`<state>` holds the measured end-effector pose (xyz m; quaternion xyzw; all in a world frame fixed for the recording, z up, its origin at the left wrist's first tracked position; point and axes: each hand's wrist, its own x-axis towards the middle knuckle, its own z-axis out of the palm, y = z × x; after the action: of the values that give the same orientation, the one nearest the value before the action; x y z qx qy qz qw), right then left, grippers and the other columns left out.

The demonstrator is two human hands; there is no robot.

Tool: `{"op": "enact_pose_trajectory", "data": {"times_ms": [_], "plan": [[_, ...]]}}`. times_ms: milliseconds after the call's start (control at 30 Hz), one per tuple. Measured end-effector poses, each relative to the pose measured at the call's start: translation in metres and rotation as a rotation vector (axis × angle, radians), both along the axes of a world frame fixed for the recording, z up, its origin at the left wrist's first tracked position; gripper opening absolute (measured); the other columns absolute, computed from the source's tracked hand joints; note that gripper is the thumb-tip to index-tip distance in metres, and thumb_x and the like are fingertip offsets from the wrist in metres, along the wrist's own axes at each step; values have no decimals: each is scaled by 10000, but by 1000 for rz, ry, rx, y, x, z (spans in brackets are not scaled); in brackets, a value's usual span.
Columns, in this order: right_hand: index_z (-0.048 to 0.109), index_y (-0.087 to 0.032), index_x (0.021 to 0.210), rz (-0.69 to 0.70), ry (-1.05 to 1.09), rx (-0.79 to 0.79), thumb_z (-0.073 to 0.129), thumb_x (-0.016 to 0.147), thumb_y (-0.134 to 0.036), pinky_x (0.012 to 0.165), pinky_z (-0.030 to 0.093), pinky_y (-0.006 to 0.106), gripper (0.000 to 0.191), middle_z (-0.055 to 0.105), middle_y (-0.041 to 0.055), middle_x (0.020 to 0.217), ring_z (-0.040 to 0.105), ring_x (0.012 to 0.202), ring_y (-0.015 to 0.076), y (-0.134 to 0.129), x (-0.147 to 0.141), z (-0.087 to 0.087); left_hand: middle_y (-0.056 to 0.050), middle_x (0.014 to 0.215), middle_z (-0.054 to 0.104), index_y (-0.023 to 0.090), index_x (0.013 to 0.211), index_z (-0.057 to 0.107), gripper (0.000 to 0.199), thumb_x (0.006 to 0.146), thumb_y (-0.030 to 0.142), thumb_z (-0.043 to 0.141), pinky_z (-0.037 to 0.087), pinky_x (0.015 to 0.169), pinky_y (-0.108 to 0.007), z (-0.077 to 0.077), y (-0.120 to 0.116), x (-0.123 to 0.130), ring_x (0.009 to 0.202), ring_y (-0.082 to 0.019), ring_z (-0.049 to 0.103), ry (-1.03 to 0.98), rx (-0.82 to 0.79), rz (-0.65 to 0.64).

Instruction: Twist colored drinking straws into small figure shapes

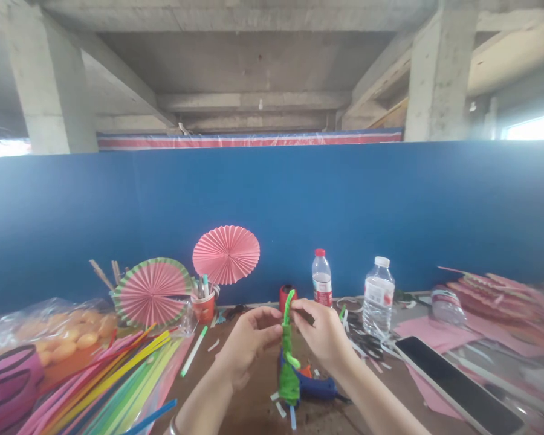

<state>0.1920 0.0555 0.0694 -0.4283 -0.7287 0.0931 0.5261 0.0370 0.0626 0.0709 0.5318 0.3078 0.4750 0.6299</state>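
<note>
Head view: littered counter (256, 393), blue partition (272, 199), concrete beams (254, 18). Your right fingers (305, 307) pinch the green strip (287, 315) near its top; your left fingers (268, 335) curl beside it, barely parted, grip unclear.

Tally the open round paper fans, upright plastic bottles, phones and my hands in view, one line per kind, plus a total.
Open round paper fans: 2 (all-pink fan, green-edged fan)
Upright plastic bottles: 2 (red-capped bottle, white-capped bottle)
Phones: 1 (dark-screened phone)
Hands: 2 (left hand, right hand)
Total: 7
</note>
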Motion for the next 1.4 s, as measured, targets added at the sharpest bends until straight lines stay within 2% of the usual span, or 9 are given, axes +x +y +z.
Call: {"op": "enact_pose_trajectory", "data": {"times_ms": [133, 267, 467, 600, 833, 933, 1133, 1300, 1400], "plan": [[625, -197, 794, -11, 48, 13, 457, 789, -165, 635, 429, 207, 171, 654, 6, 741, 597, 662, 135, -2, -4, -1, -37, 904, 608, 172, 833, 571, 331, 556, 216, 748, 444, 673, -252, -1, 1, -1, 786, -156, 579, 60, 15, -34], [618, -194, 805, -28, 63, 43, 455, 801, -183, 657, 433, 213, 163, 658, 14, 777, 601, 698, 141, -3, -5, -2, -51, 881, 604, 160, 845, 569, 348, 553, 225, 747, 442, 665, -260, -2, 0, 2, 787, -171, 575, 69, 64, 9], [618, -198, 821, 9, 73, 54, 484, 781, -164, 693, 448, 225, 144, 665, 14, 801, 608, 730, 144, -5, -5, -1, -5, 727, 596, 148, 783, 577, 329, 535, 264, 760, 404, 567, -182, 6, -7, 4, 659, -109, 558, 15, 45, 53], [627, -200, 830, 26, 72, 63, 497, 770, -156, 660, 459, 219, 150, 669, 14, 794, 615, 715, 142, -6, -6, -2, 1, 748, 600, 153, 815, 591, 338, 544, 267, 758, 360, 485, -147, 8, -6, 3, 564, -64, 521, 1, 24, 65], [649, -204, 833, 38, 70, 72, 526, 761, -148, 676, 467, 219, 153, 673, 21, 814, 614, 741, 143, -4, -6, -4, -27, 804, 621, 153, 819, 619, 287, 571, 218, 747, 424, 620, -196, 0, -1, 1, 717, -122, 575, -32, 41, 33], [651, -204, 824, 57, 58, 84, 526, 762, -137, 679, 462, 220, 155, 665, 22, 804, 604, 738, 140, -4, -5, -2, -26, 809, 627, 159, 817, 608, 277, 579, 206, 743, 423, 615, -194, -3, 3, -1, 716, -120, 578, -31, 33, 9], [639, -197, 838, 149, 20, 76, 468, 801, -126, 716, 444, 228, 188, 635, 31, 822, 584, 773, 136, -7, -1, 6, 1, 695, 584, 154, 806, 575, 255, 612, 227, 723, 412, 556, -198, 0, 1, 1, 621, -105, 566, -46, 27, -19], [608, -204, 811, 99, 82, 11, 514, 776, -155, 610, 440, 207, 112, 642, 7, 777, 588, 708, 135, -9, -1, 6, -1, 727, 571, 165, 805, 552, 232, 639, 220, 704, 436, 590, -228, 0, 1, 0, 644, -116, 575, -55, 19, -17], [595, -197, 781, 97, 104, 38, 512, 775, -158, 562, 430, 197, 92, 627, 8, 741, 578, 677, 133, -10, -1, 6, -3, 767, 575, 174, 820, 549, 214, 661, 212, 687, 442, 599, -225, -2, 4, -2, 659, -112, 576, -53, 35, -30]]}}
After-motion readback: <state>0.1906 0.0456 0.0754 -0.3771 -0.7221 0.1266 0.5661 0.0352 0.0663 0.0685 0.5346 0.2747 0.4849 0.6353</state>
